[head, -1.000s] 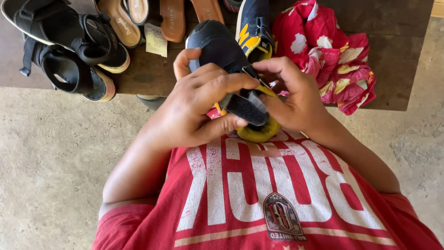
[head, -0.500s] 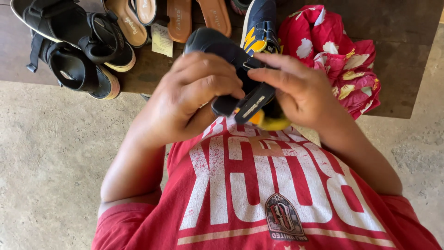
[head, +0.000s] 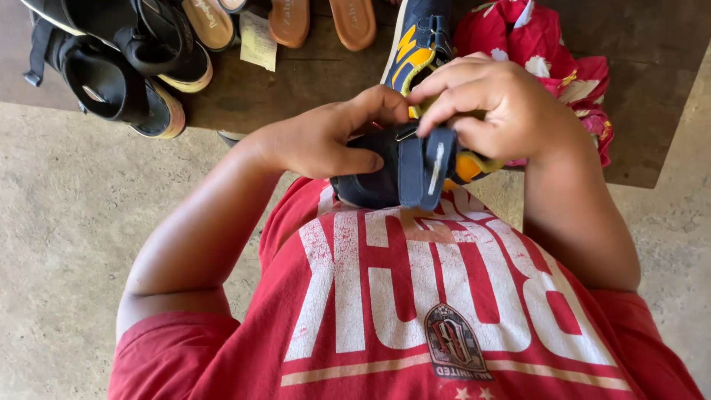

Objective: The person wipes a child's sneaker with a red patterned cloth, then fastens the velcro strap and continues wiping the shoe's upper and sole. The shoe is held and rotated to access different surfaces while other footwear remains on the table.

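I hold a small navy shoe point(head: 374, 181) with yellow trim against my chest, above my red shirt. My left hand point(head: 322, 137) grips its side, with the fingers stretched over the top. My right hand point(head: 500, 107) pinches the shoe's navy strap point(head: 429, 167), which hangs open over the shoe. The matching navy and yellow shoe point(head: 416, 41) lies on the wooden table point(head: 296, 96) just beyond my hands.
Black sandals point(head: 111, 63) sit at the table's left. Tan sandals point(head: 318, 18) and a paper tag point(head: 257, 41) lie at the back. A red flowered cloth point(head: 563, 67) is bunched at the right. Concrete floor point(head: 74, 244) surrounds the table.
The shoe has turned in my hands and dropped closer to my chest. My right hand has risen and now pulls the strap loose. My left hand moved from covering the shoe to its side.
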